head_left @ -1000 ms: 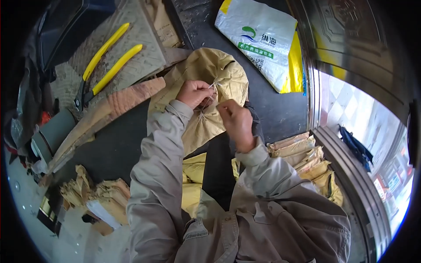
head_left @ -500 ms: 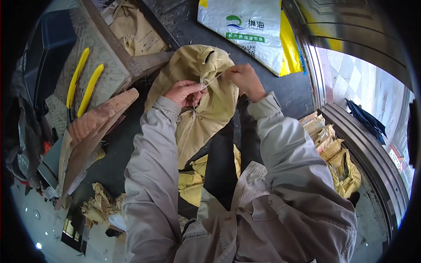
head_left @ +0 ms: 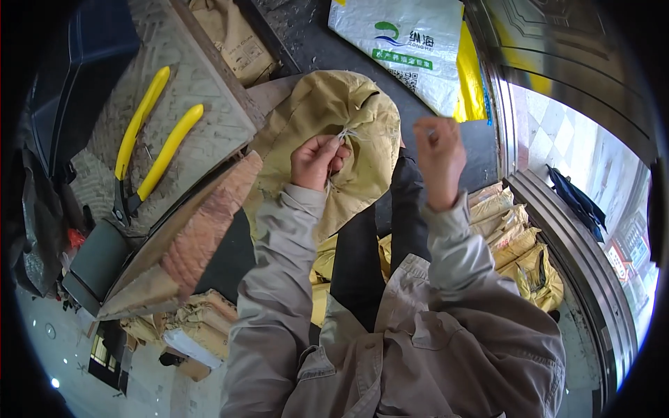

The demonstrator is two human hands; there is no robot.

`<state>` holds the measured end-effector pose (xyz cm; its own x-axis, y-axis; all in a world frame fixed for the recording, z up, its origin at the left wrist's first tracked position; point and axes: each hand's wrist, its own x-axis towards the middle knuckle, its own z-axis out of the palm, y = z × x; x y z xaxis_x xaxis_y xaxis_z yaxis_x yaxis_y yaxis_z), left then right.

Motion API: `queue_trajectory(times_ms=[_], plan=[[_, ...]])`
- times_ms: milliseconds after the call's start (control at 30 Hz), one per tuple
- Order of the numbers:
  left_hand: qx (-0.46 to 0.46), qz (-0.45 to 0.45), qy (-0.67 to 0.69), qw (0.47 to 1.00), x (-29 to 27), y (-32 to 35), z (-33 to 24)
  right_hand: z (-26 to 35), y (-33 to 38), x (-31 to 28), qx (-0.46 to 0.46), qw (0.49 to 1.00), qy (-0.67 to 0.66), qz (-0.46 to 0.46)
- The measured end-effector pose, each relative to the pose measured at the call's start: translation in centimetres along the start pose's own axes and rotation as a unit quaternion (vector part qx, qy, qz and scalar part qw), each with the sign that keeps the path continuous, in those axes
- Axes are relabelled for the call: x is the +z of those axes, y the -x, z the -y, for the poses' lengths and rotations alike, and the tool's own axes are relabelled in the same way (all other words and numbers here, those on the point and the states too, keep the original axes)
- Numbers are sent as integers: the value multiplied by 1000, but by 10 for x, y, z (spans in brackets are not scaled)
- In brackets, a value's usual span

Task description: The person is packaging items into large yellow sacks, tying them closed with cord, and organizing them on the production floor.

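Observation:
A tan sack (head_left: 373, 157) stands in front of me with its top gathered and folded over. My left hand (head_left: 319, 160) is closed at its gathered part, thumb and fingers pinching white string (head_left: 346, 132). Loose ends of that string stick out above the thumb, and a strand hangs beneath the hand. My right hand (head_left: 440, 157) is raised off the sack to its right, fingers curled inward and blurred by motion. Whatever it may hold is too smeared to see.
Yellow-handled pliers (head_left: 160, 139) lie on the board-topped surface (head_left: 198, 76) at left, beside a dark case (head_left: 87, 76). A broken-edged wooden board (head_left: 202, 230) juts toward me. A white printed bag (head_left: 397, 35) lies beyond the sack. Folded tan sacks (head_left: 512, 237) line the metal door frame.
My right hand has come away from the string and moved right, off the sack. My left hand keeps its pinch. The view has shifted, bringing the pliers closer.

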<state>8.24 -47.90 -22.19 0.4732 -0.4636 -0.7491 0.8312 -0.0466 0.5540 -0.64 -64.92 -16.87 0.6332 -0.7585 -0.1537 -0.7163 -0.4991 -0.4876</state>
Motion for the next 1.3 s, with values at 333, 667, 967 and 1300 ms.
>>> queue_trajectory(times_ms=[333, 667, 967, 1300], plan=[[118, -54, 88, 988, 14, 6, 21, 55, 31, 53, -38, 976, -206, 51], [227, -96, -110, 963, 21, 10, 19, 44, 32, 50, -54, 978, -194, 60], [362, -128, -367, 847, 23, 15, 13, 39, 23, 49, 49, 929, -325, 168], [104, -90, -30, 990, 17, 7, 14, 53, 34, 51, 37, 931, -364, -7]])
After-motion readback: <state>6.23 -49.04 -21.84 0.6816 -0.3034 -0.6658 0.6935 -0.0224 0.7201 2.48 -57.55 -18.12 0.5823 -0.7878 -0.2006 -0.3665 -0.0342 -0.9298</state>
